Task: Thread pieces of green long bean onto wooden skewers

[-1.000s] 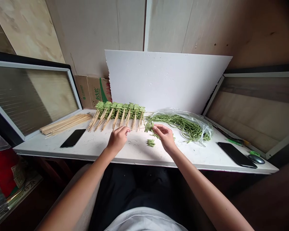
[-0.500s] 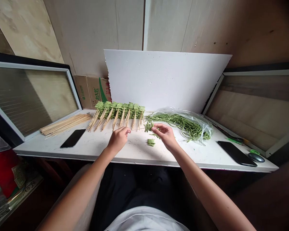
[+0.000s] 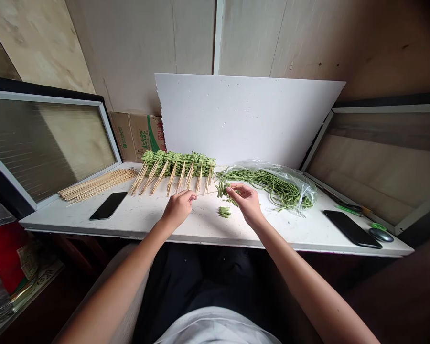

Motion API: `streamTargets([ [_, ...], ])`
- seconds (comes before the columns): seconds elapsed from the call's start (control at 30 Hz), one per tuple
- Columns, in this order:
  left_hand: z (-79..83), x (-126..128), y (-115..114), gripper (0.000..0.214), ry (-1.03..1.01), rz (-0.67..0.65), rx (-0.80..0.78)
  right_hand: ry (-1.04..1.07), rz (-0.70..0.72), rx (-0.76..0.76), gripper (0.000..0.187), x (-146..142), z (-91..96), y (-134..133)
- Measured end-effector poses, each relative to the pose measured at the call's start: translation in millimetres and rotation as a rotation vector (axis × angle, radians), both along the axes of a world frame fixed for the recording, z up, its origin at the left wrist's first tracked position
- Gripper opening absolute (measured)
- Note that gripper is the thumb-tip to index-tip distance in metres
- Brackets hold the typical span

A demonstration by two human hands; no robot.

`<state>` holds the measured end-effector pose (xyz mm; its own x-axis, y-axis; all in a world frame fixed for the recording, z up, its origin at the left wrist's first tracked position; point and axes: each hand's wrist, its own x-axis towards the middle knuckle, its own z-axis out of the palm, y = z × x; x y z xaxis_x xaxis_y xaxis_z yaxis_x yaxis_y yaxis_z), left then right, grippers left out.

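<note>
My left hand [image 3: 179,208] is closed on one end of a thin wooden skewer [image 3: 207,193], which points to the right. Cut green bean pieces [image 3: 222,189] are threaded side by side along its far part. With thumb and fingers, my right hand [image 3: 246,200] pinches the bean at the skewer's right end; the tip is hidden there. Just below, a small group of cut beans [image 3: 224,211] lies on the white table [image 3: 200,228]. A few more pieces lie partly hidden behind my right fingers.
Finished bean skewers [image 3: 179,165] are stacked at the back, sticks toward me. Bare skewers [image 3: 98,185] and a phone [image 3: 108,206] lie left. Long beans [image 3: 272,184] in a clear bag [image 3: 308,188], another phone [image 3: 353,228] and a mouse [image 3: 381,234] are right. A white foam board [image 3: 251,119] stands behind.
Both hands have shifted very slightly to the right with the skewer. The beans on it have moved a little the same way; the loose pieces on the table stay put.
</note>
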<state>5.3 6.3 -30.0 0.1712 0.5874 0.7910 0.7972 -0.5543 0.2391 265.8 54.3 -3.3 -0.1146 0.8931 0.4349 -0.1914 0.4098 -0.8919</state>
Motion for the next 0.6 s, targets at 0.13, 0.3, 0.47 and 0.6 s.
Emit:
streamTargets([
  [0.13,0.4,2.0,-0.6,0.032,0.021,-0.008,0.026,0.019,-0.009,0.014,0.032,-2.1,-1.0,-1.9],
  [0.3,-0.7,5.9,-1.1,0.032,0.035,-0.023,0.036,0.072,-0.034,0.048,0.029,-4.0,-3.2,-2.0],
  [0.47,-0.8,6.0,-1.0,0.034,0.032,-0.014,0.041,0.073,-0.014,0.019,0.029,-3.8,-5.1,0.1],
  [0.6,1.5,5.0,-1.6,0.035,-0.025,-0.004,0.032,0.042,-0.006,0.012,0.031,-3.0,-3.5,-0.2],
])
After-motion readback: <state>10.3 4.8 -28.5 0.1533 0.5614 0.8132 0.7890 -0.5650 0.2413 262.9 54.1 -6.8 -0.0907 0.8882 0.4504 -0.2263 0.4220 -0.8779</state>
